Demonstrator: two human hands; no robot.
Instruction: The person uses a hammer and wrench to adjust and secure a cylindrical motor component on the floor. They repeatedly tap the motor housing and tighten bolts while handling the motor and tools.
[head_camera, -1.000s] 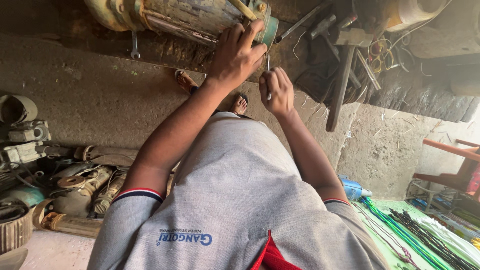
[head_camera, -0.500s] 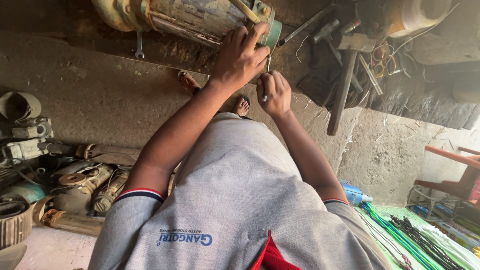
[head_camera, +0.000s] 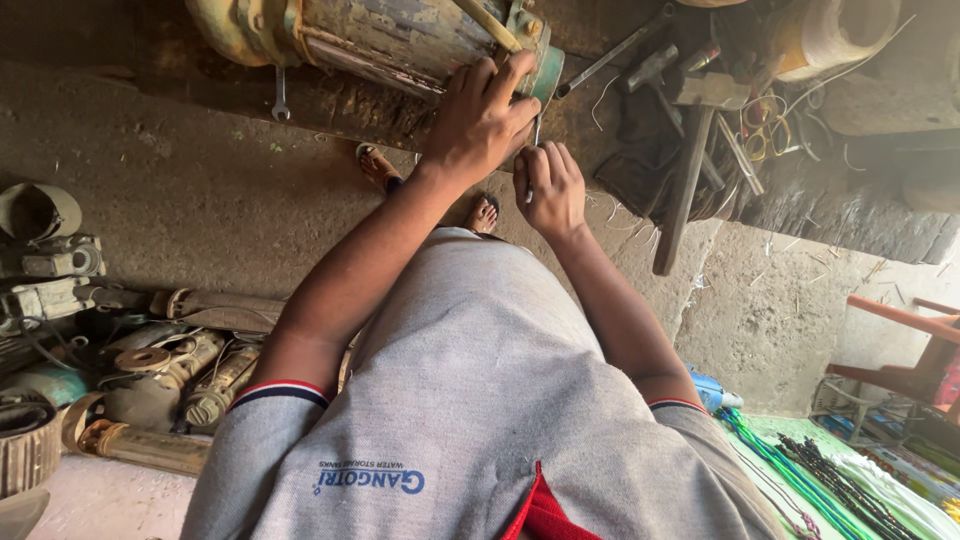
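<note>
Two hands at the worn cylindrical metal motor housing (head_camera: 390, 35) on the bench edge. Left hand (head_camera: 482, 120) presses flat on its green end flange; right hand (head_camera: 548, 190) pinches a thin metal tool (head_camera: 534, 160). Best done braced, tool held square.

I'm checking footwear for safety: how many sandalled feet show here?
2. One sandalled foot is on the ground left of the left hand's forearm; the other foot peeks out between both forearms, under the right hand.
</note>
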